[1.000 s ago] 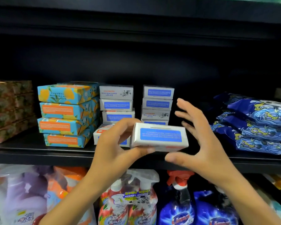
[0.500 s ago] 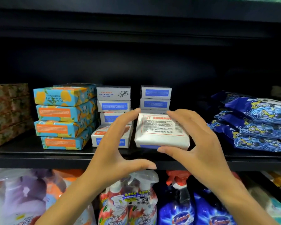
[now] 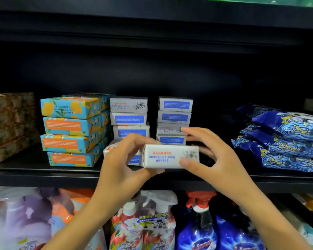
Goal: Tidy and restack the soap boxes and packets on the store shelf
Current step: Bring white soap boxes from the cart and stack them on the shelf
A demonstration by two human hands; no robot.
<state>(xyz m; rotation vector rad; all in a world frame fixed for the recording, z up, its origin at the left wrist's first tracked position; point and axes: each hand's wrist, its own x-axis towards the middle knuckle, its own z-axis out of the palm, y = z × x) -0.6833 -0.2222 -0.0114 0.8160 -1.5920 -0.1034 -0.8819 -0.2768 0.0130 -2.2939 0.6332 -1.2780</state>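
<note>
Turned since half a second ago: white goat's milk soap box (image 3: 170, 156) now shows a long side, print upside down, where the red-framed label panel faced up before. Left hand (image 3: 123, 159) was clear of it then; now it grips the left end, thumb under, fingers over the top. Right hand (image 3: 222, 159) holds the right end, thumb pressed on the front lower corner, fingers curled round behind. Box is level, mid-view, in front of the shelf lip (image 3: 43, 175) and not resting on it.

Nearest, 6 o'clock of the box, below the lip: spray bottles (image 3: 145, 222), blurred, cut off by the bottom edge, partly behind both forearms.

On the shelf:
- 11 o'clock: left white stack (image 3: 128, 114); lowest box mostly hidden by the left hand.
- 12 o'clock: right white stack (image 3: 173, 118), four boxes showing, base hidden behind the held box. Contact between the two: cannot tell.
- 9 o'clock: blue-and-orange soap boxes (image 3: 70, 130), four high.
- Farther out at 9: floral boxes (image 3: 9, 123), blurred, cut by the frame edge.
- 3 o'clock: blue packets (image 3: 285, 139), piled aslant, cut off at the right edge.

Back of the shelf is too dark to read.
</note>
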